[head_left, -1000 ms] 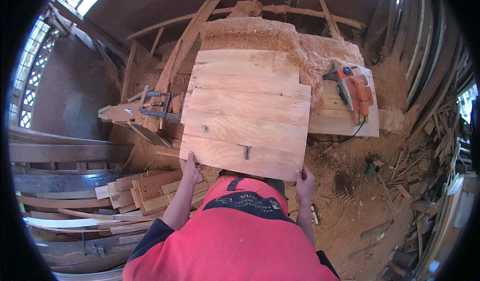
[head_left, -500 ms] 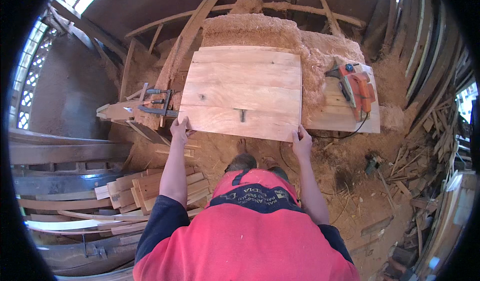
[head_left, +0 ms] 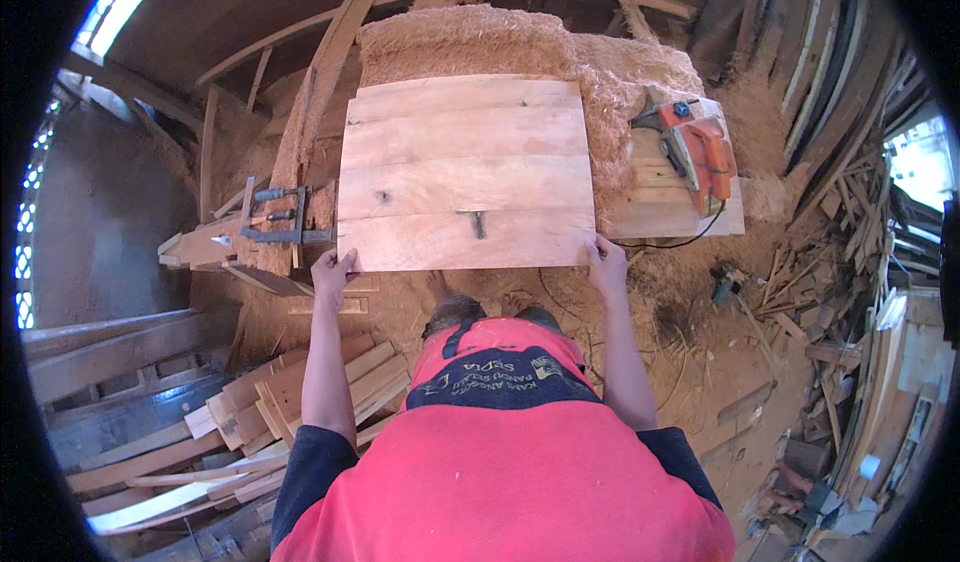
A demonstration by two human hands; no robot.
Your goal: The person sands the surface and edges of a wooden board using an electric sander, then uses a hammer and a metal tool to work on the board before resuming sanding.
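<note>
A wide pale wooden panel [head_left: 462, 177], made of several boards edge to edge, lies over the shavings-covered bench in front of me. It has a dark T-shaped mark near its front edge and a small knot to the left. At the panel's front left corner, my left hand [head_left: 331, 271] is closed on the edge, thumb on top. My right hand [head_left: 606, 266] pinches the front right corner the same way. The fingers beneath the panel are hidden.
An orange electric planer [head_left: 700, 154] with a black cord rests on wooden boards [head_left: 655, 220] at the right. Clamps [head_left: 275, 216] sit left of the panel. Shavings [head_left: 470, 40] heap behind it. Loose planks [head_left: 290, 392] lie at lower left, scrap wood [head_left: 850, 222] at right.
My view has turned slightly, so the panel's front edge now looks nearly level instead of slanting down to the right. Both hands have stayed on its front corners.
</note>
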